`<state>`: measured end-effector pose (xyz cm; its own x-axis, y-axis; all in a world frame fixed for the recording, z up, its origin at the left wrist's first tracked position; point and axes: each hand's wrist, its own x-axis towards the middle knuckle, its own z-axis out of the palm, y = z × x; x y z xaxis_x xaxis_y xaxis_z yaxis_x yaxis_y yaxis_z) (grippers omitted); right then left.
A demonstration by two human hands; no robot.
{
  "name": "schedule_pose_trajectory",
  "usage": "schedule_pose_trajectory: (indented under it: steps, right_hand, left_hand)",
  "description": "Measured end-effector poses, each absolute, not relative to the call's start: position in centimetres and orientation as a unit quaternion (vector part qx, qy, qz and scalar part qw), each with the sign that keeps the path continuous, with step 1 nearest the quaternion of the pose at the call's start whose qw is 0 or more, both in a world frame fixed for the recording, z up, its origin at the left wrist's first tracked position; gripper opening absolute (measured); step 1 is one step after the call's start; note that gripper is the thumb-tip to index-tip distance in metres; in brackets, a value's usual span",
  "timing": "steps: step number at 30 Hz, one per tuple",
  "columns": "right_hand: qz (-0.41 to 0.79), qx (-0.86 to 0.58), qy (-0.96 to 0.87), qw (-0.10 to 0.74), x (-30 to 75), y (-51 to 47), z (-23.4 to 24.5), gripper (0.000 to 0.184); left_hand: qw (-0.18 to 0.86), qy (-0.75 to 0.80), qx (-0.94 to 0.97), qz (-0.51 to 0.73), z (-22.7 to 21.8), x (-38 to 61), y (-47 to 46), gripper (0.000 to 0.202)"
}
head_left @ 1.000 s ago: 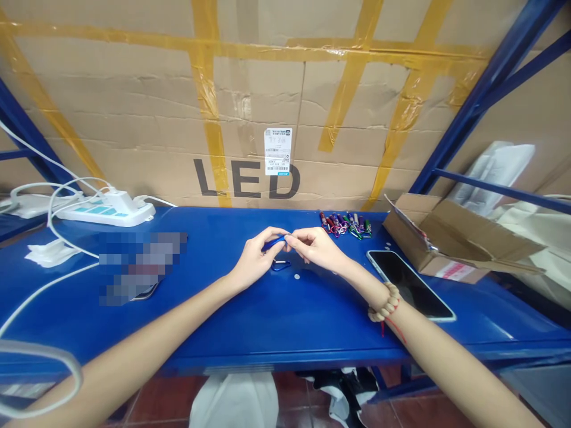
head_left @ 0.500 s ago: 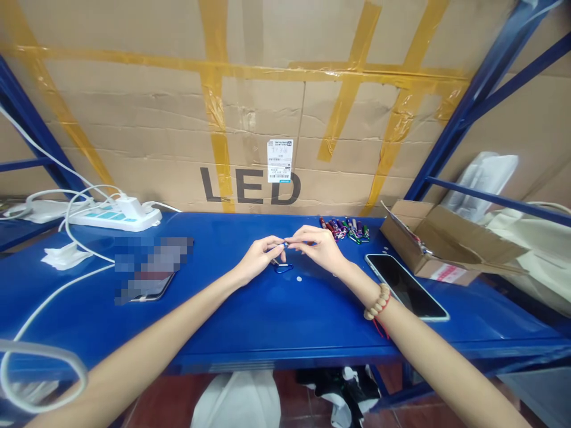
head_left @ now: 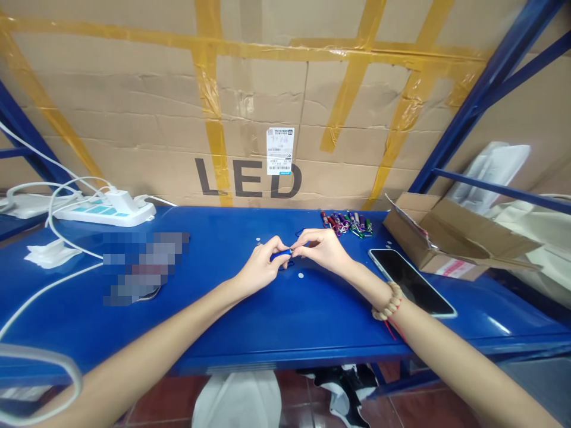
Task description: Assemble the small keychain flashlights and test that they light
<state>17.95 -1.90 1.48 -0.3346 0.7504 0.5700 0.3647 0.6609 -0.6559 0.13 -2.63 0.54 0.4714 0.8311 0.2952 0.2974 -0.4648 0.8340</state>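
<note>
At the left end of the blue table (head_left: 223, 327), a white plastic piece (head_left: 52, 253) is seen lying near a white power strip (head_left: 104, 213), around which white cables are looped. Next, a pixelated patch (head_left: 147, 267) is shown, its contents hidden. Near the table's middle, a small blue tube (head_left: 279, 255) is held by the left hand (head_left: 260, 266), gripped between closed thumb and fingers. The tube's right end is pinched between thumb and fingertips of the right hand (head_left: 322, 246); any smaller part there cannot be made out. Just below the tube, a blue clip (head_left: 288, 264) is partly hidden by the fingers. Near it a small pale disc (head_left: 301, 275) is laid. Farther right, coloured keychains (head_left: 345, 224) are bunched at the back edge, and a dark-screened phone (head_left: 410, 282) is placed beside an opened cardboard box (head_left: 452, 238).
</note>
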Motion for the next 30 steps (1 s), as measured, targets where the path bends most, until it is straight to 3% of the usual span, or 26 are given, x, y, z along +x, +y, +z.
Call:
schedule_pose_trajectory:
  steps: [10, 15, 20, 26, 28, 30]
  right_hand:
    - [0.306, -0.436, -0.728, 0.432, 17.2, -2.0, 0.9, 0.022]
    - [0.306, -0.451, -0.733, 0.407, 17.4, -1.7, 0.8, 0.027]
    - [0.194, -0.445, -0.750, 0.450, 18.5, -1.8, 2.8, 0.027]
    - [-0.003, -0.548, -0.554, 0.627, 27.3, -1.6, 7.7, 0.034]
    - [-0.035, -0.573, -0.503, 0.646, 32.1, -1.7, 9.2, 0.033]
    - [-0.059, -0.639, -0.468, 0.607, 36.4, -1.7, 10.3, 0.023]
  left_hand:
    - [0.258, 0.380, 0.812, 0.359, 0.0, -0.2, -2.0, 0.009]
    - [0.275, 0.362, 0.812, 0.367, -0.2, -0.1, -1.3, 0.008]
    - [0.322, 0.349, 0.782, 0.404, 0.7, 0.4, -1.3, 0.012]
    - [0.352, 0.366, 0.729, 0.459, 0.3, 0.3, -1.0, 0.019]
    - [0.352, 0.368, 0.724, 0.465, 0.1, 0.4, -0.7, 0.019]
    - [0.345, 0.363, 0.739, 0.451, 0.1, 0.5, -0.5, 0.018]
